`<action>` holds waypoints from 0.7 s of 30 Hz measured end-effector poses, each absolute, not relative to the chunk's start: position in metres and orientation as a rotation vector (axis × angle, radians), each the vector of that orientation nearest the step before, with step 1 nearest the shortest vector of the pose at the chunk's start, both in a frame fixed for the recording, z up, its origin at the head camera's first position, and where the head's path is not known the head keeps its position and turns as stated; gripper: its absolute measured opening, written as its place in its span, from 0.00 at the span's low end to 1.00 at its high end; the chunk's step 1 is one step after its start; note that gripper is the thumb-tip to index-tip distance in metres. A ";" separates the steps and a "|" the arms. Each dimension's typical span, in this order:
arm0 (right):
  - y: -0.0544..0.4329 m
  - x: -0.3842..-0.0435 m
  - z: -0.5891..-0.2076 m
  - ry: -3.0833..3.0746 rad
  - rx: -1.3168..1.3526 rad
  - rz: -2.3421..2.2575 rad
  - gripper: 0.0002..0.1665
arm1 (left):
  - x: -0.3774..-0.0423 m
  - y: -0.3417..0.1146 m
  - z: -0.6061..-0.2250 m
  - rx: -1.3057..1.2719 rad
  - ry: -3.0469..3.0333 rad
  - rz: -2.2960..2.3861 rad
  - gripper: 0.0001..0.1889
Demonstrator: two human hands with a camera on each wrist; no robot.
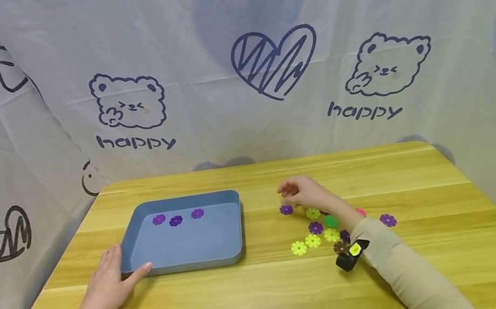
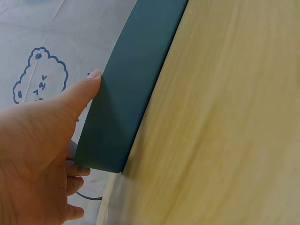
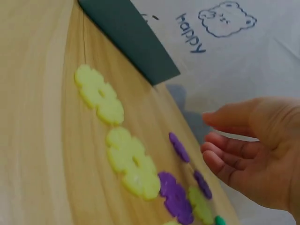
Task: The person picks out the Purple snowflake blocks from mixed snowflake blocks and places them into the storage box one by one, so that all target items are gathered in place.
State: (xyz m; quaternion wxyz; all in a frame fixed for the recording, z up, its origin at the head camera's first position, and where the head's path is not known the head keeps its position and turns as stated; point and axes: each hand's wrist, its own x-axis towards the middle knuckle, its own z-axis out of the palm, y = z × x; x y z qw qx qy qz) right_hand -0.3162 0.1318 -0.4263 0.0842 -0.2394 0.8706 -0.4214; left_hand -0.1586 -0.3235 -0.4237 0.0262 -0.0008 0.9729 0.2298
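Note:
My left hand (image 1: 108,287) rests on the near left corner of a blue tray (image 1: 183,267), fingers straight along its left side. Its thumb lies against the near rim of the tray wall (image 2: 126,84) in the left wrist view. Three purple flower-shaped discs (image 1: 176,220) lie inside the tray toward the back. Over the table to the right of the tray hovers my right hand (image 1: 306,192), its fingers loosely bent and nothing between them. Just below those fingertips lies a purple flower disc (image 1: 286,209). In the right wrist view, a gap shows between thumb and fingers.
Several loose flower discs lie around the right forearm: yellow ones (image 1: 313,241), a green one (image 1: 330,221), a brown one (image 1: 341,247), a pink one (image 1: 360,212) and purple ones (image 1: 388,220). A printed cloth (image 1: 201,113) hangs behind the wooden table (image 1: 263,305).

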 end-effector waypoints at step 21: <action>0.131 -0.315 -0.439 2.647 -0.712 -1.020 0.11 | -0.157 -0.323 -0.421 -0.011 2.982 0.734 0.57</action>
